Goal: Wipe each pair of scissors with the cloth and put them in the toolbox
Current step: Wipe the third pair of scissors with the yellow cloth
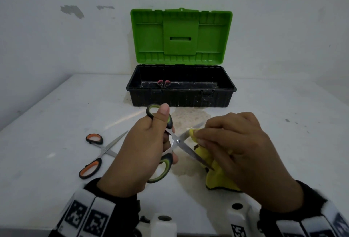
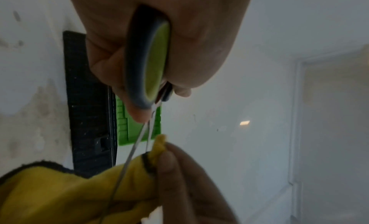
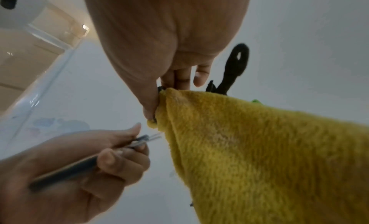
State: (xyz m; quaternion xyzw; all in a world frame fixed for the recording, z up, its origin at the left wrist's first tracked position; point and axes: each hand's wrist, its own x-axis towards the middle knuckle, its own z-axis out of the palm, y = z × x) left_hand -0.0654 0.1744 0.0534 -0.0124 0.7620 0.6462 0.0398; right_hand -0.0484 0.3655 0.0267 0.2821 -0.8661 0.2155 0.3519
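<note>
My left hand (image 1: 151,142) grips green-and-black scissors (image 1: 176,141) through the handle loops, blades spread wide above the table. My right hand (image 1: 222,142) pinches a yellow cloth (image 1: 221,180) around the upper blade near its middle; the rest of the cloth hangs down to the table. In the left wrist view the green handle (image 2: 153,61) fills my palm and the cloth (image 2: 60,195) sits at the blades. The right wrist view shows the cloth (image 3: 259,156) draped from my fingertips. Orange-handled scissors (image 1: 98,153) lie open on the table at the left.
A black toolbox (image 1: 181,85) with its green lid (image 1: 180,34) raised stands at the back against the wall; pink-handled scissors (image 1: 164,83) lie inside it. A stained patch (image 1: 188,117) marks the white table in front of the box.
</note>
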